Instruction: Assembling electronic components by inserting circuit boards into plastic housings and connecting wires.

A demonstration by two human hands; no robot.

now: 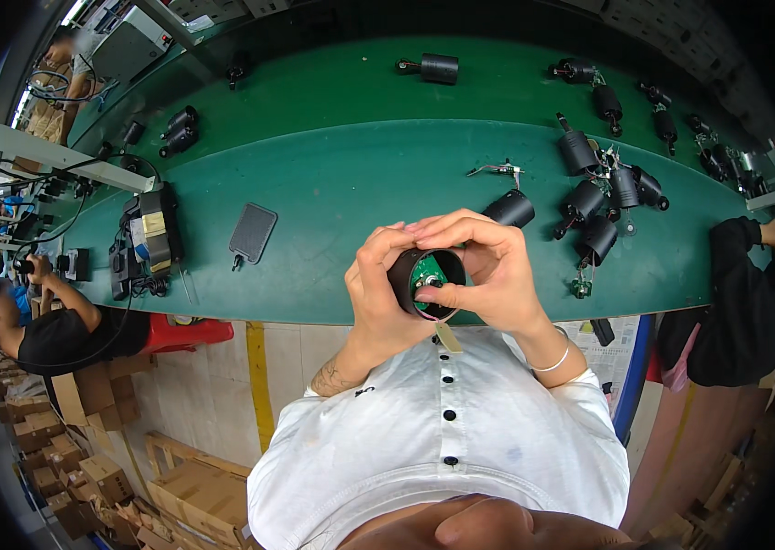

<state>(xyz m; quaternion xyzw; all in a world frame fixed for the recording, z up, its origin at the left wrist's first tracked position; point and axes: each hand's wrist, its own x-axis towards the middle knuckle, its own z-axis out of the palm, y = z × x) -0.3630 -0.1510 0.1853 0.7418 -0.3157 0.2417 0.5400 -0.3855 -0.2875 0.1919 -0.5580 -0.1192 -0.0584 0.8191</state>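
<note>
Item in hand: one black cylindrical housing [410,280], open end facing up toward me, containing a small green circuit board [429,271] seated inside its mouth; thin wires trail from its lower edge, with a tan tag [448,337] hanging below. It sits at the centre of the frame, just above my white shirt [442,440]. My left hand [378,293] is wrapped around the housing's left wall, fingers clamped on it. My right hand [488,270] closes over its right side and top, thumb pressing at the board's lower edge. Beyond, upper centre: green workbench [342,183]. On it, a dark flat rectangular pad [252,232] to the left of my hands; one matching black housing [509,209] lying just past my right fingers; a cluster of similar black housings [603,197] with wiring at upper right.
</note>
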